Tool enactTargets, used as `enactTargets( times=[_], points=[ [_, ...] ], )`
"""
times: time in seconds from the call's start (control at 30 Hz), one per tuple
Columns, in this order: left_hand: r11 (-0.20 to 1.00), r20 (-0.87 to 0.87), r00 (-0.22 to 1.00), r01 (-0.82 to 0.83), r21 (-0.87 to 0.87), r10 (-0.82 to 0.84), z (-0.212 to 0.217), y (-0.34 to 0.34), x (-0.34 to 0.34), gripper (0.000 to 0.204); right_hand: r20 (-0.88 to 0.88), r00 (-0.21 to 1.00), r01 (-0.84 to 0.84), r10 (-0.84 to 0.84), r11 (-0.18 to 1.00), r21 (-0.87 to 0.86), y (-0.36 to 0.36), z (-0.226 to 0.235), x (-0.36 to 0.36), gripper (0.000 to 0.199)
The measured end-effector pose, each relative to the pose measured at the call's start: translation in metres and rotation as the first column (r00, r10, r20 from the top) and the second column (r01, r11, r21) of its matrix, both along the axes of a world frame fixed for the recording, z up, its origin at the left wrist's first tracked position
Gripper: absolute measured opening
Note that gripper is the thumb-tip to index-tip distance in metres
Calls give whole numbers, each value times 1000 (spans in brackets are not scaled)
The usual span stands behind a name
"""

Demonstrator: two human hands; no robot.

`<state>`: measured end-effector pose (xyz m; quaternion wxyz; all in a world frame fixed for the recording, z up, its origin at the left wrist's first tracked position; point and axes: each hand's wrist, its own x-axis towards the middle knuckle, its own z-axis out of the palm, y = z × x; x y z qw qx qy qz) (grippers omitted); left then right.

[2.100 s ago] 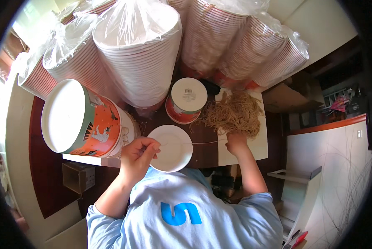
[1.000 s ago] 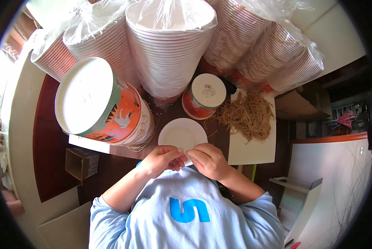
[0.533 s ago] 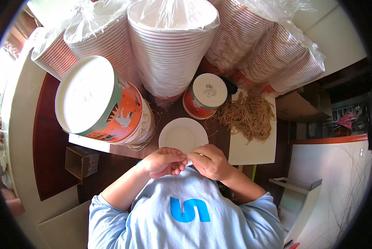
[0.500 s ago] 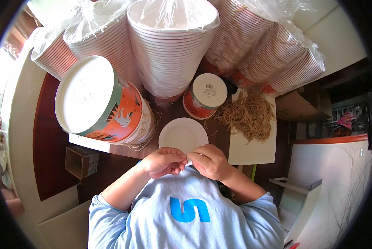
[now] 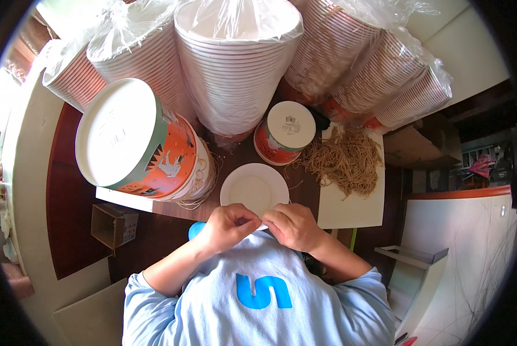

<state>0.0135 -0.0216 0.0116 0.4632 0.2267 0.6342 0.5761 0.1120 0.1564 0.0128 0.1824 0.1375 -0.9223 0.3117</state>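
A white round paper tub [image 5: 254,185] sits at the table's near edge, its pale inside facing up. Over its near rim my left hand [image 5: 231,226] and my right hand [image 5: 293,226] meet, thumbs and fingertips pinched almost together. Whatever lies between the fingertips is too small to make out; a bit of white shows just below them. Beyond the tub stands a small orange printed tub [image 5: 277,147], its white round end up. Brown twine [image 5: 351,161] lies in a tangled heap to the right, with a loose strand reaching toward the white tub.
A large orange and green printed bucket [image 5: 172,158] stands at left, with twine around its lower end. Tall stacks of paper buckets [image 5: 235,75] in clear plastic line the back. A cream board [image 5: 351,207] lies under the twine. A small cardboard box [image 5: 114,226] is below left.
My left hand has turned over at the wrist, its back now facing up and its fingers curled in. The right hand stays nearly in place, slightly rotated.
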Motion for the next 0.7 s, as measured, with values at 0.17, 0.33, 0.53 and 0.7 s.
enactTargets(
  times=[0.17,0.33,0.53,0.7],
  points=[
    [999,-101,994,38,5,-37,-2,-6,6,12,61,997,-56,57,998,-5,-2,6,10,23],
    [999,39,999,37,2,-37,-16,-15,17,13,-3,998,-60,60,996,-65,-12,-6,22,24],
    [1000,149,989,-1,-12,3,-17,-21,23,11,37,994,-104,107,991,-88,-17,-16,30,24],
    [994,-333,943,64,83,-33,-13,-25,23,9,20,996,-87,88,995,-45,-19,-15,30,18]
  ],
)
